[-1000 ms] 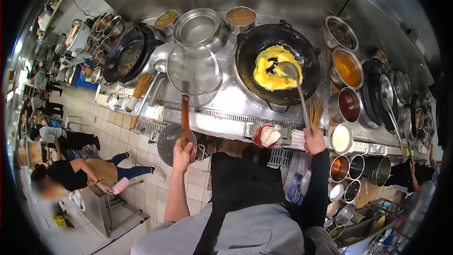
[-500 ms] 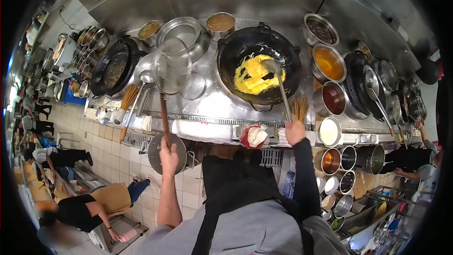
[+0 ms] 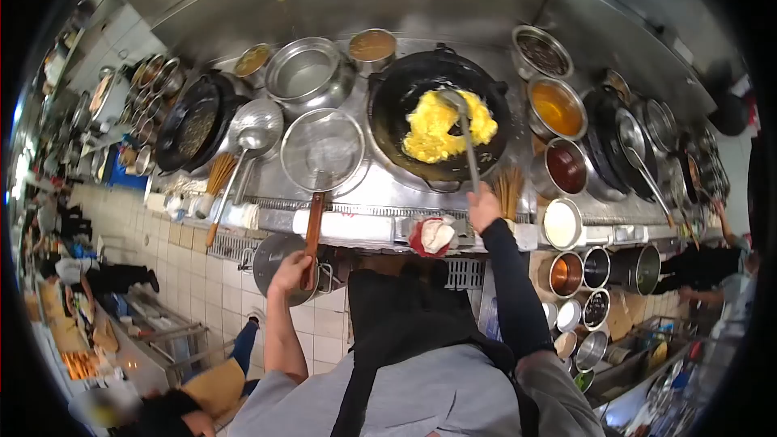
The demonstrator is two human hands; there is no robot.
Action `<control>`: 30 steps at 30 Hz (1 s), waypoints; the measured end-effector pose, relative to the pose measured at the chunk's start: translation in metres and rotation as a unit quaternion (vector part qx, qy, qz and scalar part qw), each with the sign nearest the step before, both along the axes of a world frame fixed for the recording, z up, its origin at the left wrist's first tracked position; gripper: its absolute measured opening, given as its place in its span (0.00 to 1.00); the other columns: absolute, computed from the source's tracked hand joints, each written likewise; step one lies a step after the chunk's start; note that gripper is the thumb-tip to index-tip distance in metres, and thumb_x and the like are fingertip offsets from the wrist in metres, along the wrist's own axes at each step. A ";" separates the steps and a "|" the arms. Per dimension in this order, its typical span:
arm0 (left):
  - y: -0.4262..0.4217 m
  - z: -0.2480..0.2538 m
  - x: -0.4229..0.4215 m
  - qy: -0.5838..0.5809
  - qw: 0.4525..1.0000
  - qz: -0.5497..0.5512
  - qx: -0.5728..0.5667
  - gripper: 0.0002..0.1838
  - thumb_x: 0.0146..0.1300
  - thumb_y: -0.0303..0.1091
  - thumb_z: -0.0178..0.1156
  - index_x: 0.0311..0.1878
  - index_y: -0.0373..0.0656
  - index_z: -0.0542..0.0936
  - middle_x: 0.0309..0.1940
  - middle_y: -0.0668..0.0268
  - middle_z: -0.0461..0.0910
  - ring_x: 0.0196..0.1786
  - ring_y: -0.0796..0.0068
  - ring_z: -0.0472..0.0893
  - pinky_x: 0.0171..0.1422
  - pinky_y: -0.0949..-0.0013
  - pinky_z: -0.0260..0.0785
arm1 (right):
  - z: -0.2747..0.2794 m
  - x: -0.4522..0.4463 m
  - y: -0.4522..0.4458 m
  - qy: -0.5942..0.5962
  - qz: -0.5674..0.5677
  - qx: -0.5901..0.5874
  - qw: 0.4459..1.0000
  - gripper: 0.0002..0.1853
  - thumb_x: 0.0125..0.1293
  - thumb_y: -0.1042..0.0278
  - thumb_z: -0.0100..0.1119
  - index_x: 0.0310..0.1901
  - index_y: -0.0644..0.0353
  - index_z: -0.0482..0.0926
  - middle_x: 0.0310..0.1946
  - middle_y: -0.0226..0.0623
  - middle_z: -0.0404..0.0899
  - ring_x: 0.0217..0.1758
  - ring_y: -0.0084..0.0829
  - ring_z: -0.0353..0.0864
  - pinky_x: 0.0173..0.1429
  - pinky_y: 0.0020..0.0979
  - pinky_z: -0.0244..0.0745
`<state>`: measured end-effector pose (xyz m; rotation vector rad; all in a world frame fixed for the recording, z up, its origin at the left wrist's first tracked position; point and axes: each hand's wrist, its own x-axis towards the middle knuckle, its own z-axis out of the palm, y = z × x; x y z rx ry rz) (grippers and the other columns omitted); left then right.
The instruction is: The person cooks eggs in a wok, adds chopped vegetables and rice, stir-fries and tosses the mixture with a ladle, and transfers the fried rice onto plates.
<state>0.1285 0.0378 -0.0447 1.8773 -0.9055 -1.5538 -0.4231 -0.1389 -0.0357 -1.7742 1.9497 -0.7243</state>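
"Where were the hands?"

"The cook's left hand (image 3: 290, 275) was closed around the wooden handle of a sieve (image 3: 322, 150), over the stove top (image 3: 267, 182) and left of the wok (image 3: 388, 105). The right hand (image 3: 484, 209) was wrapped around the far end of a ladle (image 3: 472, 146), its fingers folded shut."

"And the food?"

"What looked like egg (image 3: 433, 133), yellow and softly folded, lay in the wok, with the ladle's head at its upper part."

"Why such a long grip?"

"Probably to keep the fingers clear of the hot iron. The sieve was likely held alongside to be within easy reach of the wok; whether it touched the metal below could not be told."

"What stood around them?"

"A skimmer (image 3: 256, 125) lay beside the sieve, its handle pointing toward the cook, presumably for a quick grab. A brush (image 3: 508, 186) stood just right of the right hand. Farther right, pans of orange liquid (image 3: 557, 108), red sauce (image 3: 566, 166) and white liquid (image 3: 562, 222) were lined up, seemingly within arm's reach."

"Any brands?"

"None legible. Red marks (image 3: 350, 214) on the white front ledge were too small to read."
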 end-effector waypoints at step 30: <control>-0.051 0.416 -0.287 0.333 0.500 -0.609 -0.517 0.20 0.76 0.34 0.61 0.64 0.33 0.77 0.48 0.45 0.86 0.44 0.56 0.85 0.53 0.57 0.79 | 0.007 -0.005 0.018 -0.065 0.083 0.073 0.992 0.25 0.70 0.63 0.64 0.66 0.65 0.80 0.46 0.64 0.86 0.50 0.64 0.87 0.57 0.54 0.81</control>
